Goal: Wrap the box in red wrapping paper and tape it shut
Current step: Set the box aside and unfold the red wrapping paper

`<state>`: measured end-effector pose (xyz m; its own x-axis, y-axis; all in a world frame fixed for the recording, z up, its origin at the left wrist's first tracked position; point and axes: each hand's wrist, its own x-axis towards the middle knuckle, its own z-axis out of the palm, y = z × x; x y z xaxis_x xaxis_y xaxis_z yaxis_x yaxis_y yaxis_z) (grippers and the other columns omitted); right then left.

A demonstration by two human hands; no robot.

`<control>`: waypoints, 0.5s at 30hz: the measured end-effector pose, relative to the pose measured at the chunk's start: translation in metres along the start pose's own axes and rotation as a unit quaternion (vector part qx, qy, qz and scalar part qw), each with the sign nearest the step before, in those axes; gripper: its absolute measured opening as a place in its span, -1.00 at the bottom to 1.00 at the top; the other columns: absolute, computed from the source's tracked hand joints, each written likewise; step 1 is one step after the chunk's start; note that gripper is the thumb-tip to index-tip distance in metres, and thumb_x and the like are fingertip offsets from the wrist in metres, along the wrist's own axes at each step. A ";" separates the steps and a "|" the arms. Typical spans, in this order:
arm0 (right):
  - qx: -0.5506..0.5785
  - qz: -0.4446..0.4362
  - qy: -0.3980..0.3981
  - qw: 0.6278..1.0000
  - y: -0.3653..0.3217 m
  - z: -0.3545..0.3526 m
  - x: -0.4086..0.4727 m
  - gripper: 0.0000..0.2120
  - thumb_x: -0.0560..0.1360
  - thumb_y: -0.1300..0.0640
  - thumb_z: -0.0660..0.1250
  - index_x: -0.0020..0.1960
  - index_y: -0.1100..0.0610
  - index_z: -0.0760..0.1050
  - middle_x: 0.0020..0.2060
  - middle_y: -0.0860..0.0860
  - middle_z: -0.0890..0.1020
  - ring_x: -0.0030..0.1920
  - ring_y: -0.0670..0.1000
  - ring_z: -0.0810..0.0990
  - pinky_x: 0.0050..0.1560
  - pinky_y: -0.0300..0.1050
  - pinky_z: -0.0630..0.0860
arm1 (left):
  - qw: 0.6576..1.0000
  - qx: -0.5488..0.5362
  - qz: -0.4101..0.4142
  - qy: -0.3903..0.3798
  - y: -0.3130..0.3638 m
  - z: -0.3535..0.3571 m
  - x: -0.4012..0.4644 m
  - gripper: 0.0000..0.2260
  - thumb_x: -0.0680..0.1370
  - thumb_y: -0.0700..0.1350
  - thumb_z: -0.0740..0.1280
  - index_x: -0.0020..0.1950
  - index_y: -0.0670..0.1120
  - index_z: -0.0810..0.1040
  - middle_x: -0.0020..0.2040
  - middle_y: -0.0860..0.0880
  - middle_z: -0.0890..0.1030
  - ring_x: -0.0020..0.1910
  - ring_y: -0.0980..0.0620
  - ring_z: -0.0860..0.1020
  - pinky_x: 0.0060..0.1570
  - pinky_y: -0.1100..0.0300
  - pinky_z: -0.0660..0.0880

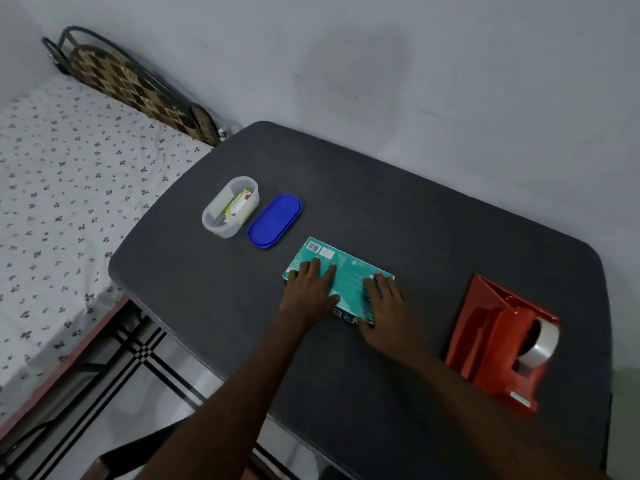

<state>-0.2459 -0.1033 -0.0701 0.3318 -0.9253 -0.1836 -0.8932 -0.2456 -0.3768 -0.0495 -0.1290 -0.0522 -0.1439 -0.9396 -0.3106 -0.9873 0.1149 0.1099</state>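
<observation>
Head view, my hands: both lie flat on the box, fingers straight and spread, holding nothing.
My left hand [310, 289]: palm down on the left end of the box, fingers pointing away from me, thumb reaching out across the top.
My right hand [385, 299]: palm down on the right end of the box, fingers straight; its edges are a little blurred.
Box [341, 271]: a flat teal carton lying on the table in front of me, roughly at the middle, turned at an angle. A barcode label sits at its far left corner and large letters show at its near edge between my hands.
Wrapping paper [474, 327]: a red folded sheet lying flat on the table, well to the right of the box and apart from it.
Tape dispenser [512, 355]: red, with a roll of pale tape in it, sitting on top of the red paper at its right side.
Clear tub [230, 206]: an open oval plastic container with small packets inside, on the far left part of the table.
Blue lid [274, 221]: lying flat just beside the tub, on its right.
Table [381, 202]: dark grey, with rounded corners.
Bed [69, 188]: white flowered sheet, to the left of the table.
</observation>
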 end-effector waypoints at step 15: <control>-0.034 0.125 0.060 0.990 0.033 -0.025 0.089 -0.18 0.50 -0.09 0.24 0.62 0.25 0.02 0.60 0.22 0.04 0.61 0.22 -0.05 0.58 0.14 -0.12 | 0.988 0.063 0.131 0.052 -0.001 -0.028 0.136 -0.32 0.57 0.32 0.10 0.60 0.06 0.05 0.55 -0.18 0.14 0.51 -0.19 0.13 0.42 -0.13 0.16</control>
<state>-0.2529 -0.2011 -0.0766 0.0636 -0.9863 -0.1524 -0.9624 -0.0202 -0.2709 -0.0658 -0.2657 -0.0682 -0.3942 -0.8997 -0.1874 -0.9187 0.3913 0.0536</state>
